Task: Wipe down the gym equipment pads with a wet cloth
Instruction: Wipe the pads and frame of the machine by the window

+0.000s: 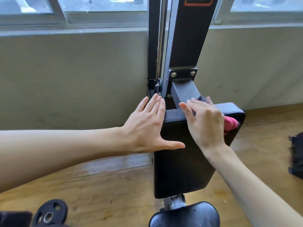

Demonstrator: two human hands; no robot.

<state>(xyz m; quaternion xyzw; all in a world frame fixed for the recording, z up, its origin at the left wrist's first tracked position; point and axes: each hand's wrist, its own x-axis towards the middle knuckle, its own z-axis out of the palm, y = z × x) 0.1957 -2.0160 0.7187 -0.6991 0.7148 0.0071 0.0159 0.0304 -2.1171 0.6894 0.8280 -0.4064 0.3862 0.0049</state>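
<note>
On pad (180, 169) top edge, right hand (205, 123) lies flat, fingers spread, pressing cloth (230, 123); cloth under palm, pink end sticking out right. left hand (147, 126) flat, fingers straight, against pad's left side, holding nothing.

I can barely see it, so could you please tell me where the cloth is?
In the head view, the pink cloth sits under the right hand on the top right end of the black pad, beside the grey metal beam.
</note>
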